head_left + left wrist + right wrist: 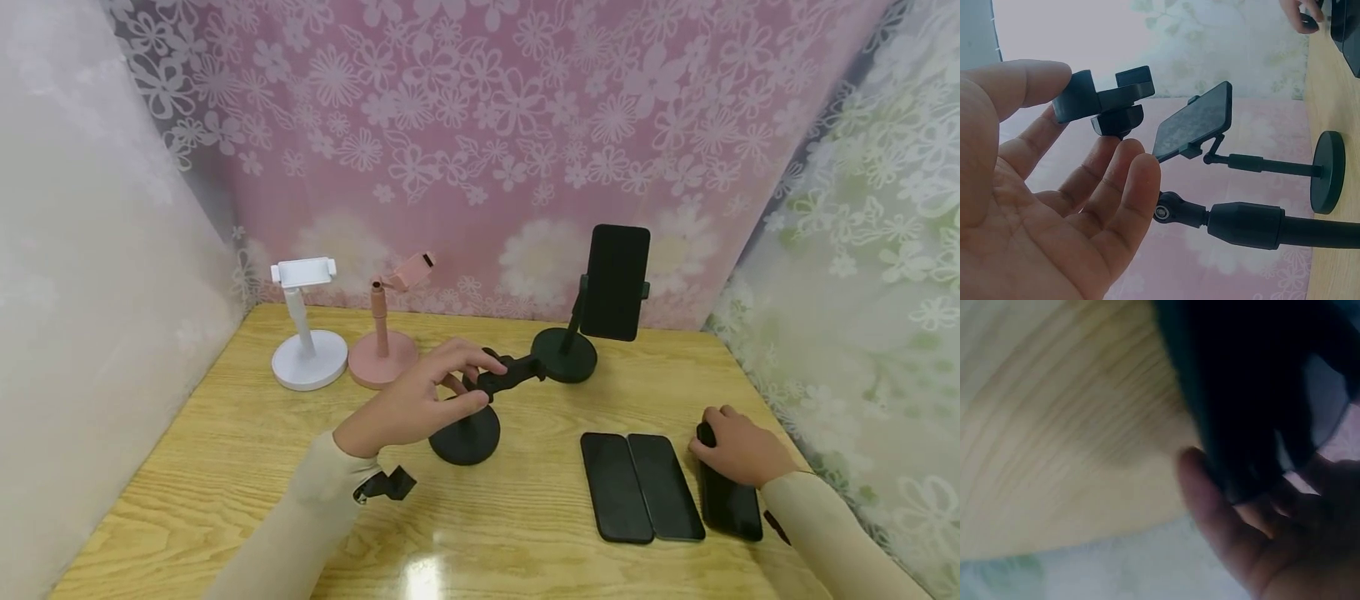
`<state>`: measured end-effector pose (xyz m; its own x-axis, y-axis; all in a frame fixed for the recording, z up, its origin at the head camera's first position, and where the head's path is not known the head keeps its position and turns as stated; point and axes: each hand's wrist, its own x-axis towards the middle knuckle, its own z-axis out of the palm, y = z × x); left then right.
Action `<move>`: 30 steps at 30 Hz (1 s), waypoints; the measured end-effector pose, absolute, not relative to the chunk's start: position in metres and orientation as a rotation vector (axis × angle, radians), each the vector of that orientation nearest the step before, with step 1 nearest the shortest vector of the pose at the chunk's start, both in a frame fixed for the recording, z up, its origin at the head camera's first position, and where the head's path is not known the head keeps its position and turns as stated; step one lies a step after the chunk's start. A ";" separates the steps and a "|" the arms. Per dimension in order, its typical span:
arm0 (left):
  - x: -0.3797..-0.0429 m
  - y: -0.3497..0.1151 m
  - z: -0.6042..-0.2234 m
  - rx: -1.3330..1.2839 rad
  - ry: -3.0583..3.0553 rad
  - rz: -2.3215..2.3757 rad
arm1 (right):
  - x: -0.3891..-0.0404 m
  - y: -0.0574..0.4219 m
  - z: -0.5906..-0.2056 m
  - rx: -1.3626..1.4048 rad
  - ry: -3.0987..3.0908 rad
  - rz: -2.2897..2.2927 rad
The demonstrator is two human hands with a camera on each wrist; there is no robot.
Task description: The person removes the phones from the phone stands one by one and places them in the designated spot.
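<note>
My left hand (412, 406) pinches the clamp head (1110, 100) of a black phone stand between thumb and fingers. That stand's round base (467, 443) sits on the table, and its jointed neck (1244, 225) shows below the fingers in the left wrist view. At the right of the table my right hand (741, 446) grips the far end of a black phone (731, 510), its fingers bent over the edge. Two more dark phones (617, 487) lie side by side just left of it. The right wrist view is blurred, with the dark phone (1235, 394) close above the fingers.
Behind stands another black stand (564, 357) with an upright phone (617, 282) in its clamp. A white stand (309, 360) and a pink stand (382, 358) are at the back left. Patterned curtains (487, 150) edge the wooden table (247, 467) behind and at the sides.
</note>
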<state>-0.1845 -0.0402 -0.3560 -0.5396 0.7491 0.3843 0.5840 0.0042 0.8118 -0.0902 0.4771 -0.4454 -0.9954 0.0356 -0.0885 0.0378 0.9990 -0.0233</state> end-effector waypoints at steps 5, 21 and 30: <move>-0.184 -0.039 -0.356 1.423 2.096 1.563 | -0.097 0.472 -0.443 0.103 2.945 -0.059; -0.186 -0.040 -0.356 1.405 2.108 1.554 | -0.100 0.463 -0.438 0.166 2.840 -0.196; -0.185 -0.041 -0.357 1.386 2.126 1.557 | -0.107 0.449 -0.438 0.106 2.859 -0.156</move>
<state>-0.1852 -0.0408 -0.3569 -0.5562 0.7458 0.3665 0.5746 0.0265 0.8180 -0.1073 0.4491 -0.4379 -0.9593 0.0574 -0.2766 0.0872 0.9915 -0.0963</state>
